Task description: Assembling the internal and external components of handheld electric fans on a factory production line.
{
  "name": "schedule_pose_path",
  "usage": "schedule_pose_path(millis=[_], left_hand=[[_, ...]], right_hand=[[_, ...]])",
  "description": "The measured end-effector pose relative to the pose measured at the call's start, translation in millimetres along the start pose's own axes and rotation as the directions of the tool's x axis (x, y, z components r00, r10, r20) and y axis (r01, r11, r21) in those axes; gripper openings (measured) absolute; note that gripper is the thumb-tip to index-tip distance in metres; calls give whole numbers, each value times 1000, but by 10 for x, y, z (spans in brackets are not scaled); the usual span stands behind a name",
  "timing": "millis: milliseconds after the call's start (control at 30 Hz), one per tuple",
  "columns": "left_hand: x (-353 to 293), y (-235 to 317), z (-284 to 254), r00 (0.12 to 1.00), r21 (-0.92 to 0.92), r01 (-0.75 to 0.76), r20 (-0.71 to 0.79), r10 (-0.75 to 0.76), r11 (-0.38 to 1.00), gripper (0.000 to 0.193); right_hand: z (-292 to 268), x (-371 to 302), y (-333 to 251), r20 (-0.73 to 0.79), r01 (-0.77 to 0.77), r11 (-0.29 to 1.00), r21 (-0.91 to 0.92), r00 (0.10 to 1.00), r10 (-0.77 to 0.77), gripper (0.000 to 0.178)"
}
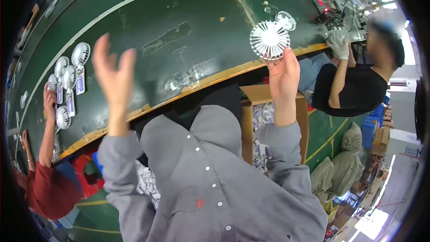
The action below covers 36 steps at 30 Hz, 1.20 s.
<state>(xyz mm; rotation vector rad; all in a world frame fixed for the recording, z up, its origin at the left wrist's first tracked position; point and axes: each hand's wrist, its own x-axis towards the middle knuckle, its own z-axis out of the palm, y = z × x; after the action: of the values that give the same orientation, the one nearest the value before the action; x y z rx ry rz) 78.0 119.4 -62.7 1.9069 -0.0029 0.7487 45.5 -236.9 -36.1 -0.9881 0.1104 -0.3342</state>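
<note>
My right hand [285,76] grips a white handheld fan [269,40] by the lower rim of its round grille, over the bench's near edge. A smaller white round piece [285,20] shows just behind the grille; whether it is part of the same fan, I cannot tell. My left hand [114,78] is raised above the bench, blurred, with its fingers apart and nothing in it. Farther left, several white fans [70,77] with purple-and-white handles lie together on the green bench [148,71].
A co-worker's hand [49,101] touches the fans at left. At right, a person in black [354,83] handles a white part with gloved hands near wired equipment [329,13]. An open cardboard box [302,130] with wrapped items stands beside my lap.
</note>
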Motion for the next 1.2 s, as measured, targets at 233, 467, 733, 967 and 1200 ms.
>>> schedule_pose_path(millis=[233, 467, 733, 967, 1200], left_hand=[[256, -1640, -2257, 996, 938, 77, -88, 18, 337, 76], [210, -1793, -2080, 919, 952, 216, -123, -373, 219, 90], [454, -2092, -2679, 896, 972, 235, -220, -385, -7, 75], [687, -1729, -1747, 843, 964, 266, -241, -481, -16, 83], [343, -1237, -622, 951, 948, 74, 26, -308, 309, 85]], right_hand=[[-1196, 1513, 92, 261, 364, 215, -906, 882, -392, 21], [-1833, 2115, -25, 630, 422, -537, -730, 719, -292, 25], [-569, 644, 734, 591, 642, -39, -765, 677, -438, 39], [16, -894, 984, 557, 598, 445, -667, 797, -235, 34], [19, -1042, 986, 598, 578, 486, -655, 790, -134, 37]])
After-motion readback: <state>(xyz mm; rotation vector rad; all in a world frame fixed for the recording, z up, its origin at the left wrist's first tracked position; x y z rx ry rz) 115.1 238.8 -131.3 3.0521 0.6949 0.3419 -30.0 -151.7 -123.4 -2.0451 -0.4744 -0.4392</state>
